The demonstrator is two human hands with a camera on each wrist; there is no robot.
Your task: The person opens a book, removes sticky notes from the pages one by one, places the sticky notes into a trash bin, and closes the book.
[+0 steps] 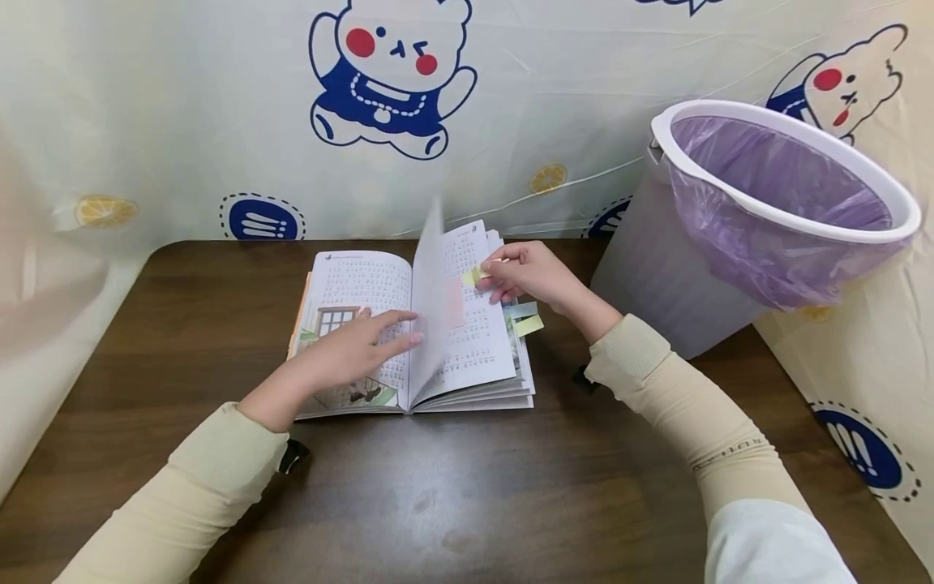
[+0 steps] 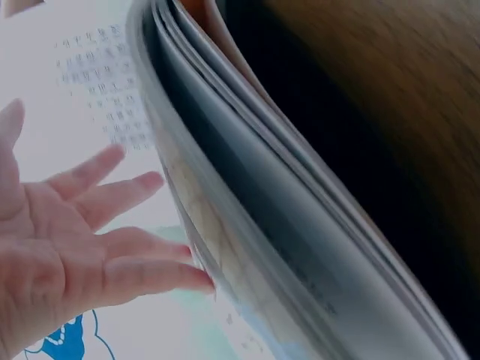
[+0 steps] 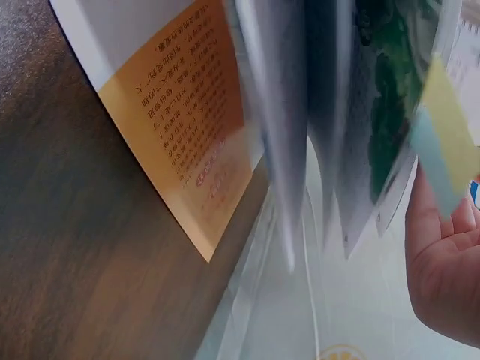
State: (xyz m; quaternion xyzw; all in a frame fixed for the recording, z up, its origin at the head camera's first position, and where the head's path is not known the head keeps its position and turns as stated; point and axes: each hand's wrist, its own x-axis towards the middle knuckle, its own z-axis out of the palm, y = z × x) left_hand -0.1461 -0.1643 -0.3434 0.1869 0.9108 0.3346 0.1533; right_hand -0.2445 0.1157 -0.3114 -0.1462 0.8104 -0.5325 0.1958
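An open book lies on the table with printed text and a picture on its left page. One page stands upright and blurred near the middle. My left hand is over the left page, its fingers extended toward the standing page; the left wrist view shows this hand with spread fingers. My right hand pinches a yellow sticky note at the right page's outer edge. A pink sticky note is on that page. In the right wrist view, this hand is partly hidden behind tabs.
A pale bin lined with a purple bag stands at the right, beside my right forearm. Light blue and yellow-green tabs stick out from the book's right side. A patterned curtain borders the brown table.
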